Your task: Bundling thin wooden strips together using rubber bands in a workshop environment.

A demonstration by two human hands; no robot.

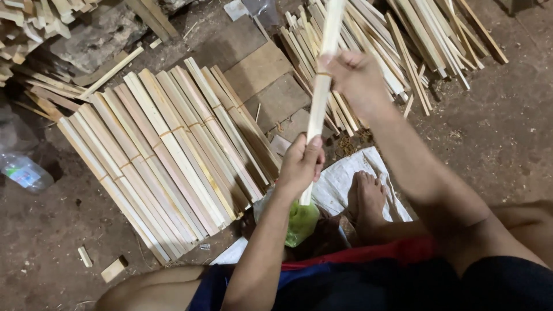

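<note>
I hold a pale bundle of thin wooden slats (pixel 320 95) upright in front of me. My left hand (pixel 300 164) grips its lower part. My right hand (pixel 354 75) is closed on it higher up, where a thin band wraps around it. The bundle's lower end points down at a green plastic bag (pixel 302 222) between my legs. My bare foot (pixel 367 198) rests on a white sack (pixel 340 178) on the ground.
Banded bundles of slats (pixel 167 155) lie in a row on the dirt floor at left. A loose heap of slats (pixel 415 40) spreads at the top right. A plastic bottle (pixel 26 171) lies far left. Small wood offcuts (pixel 112 269) sit near my knee.
</note>
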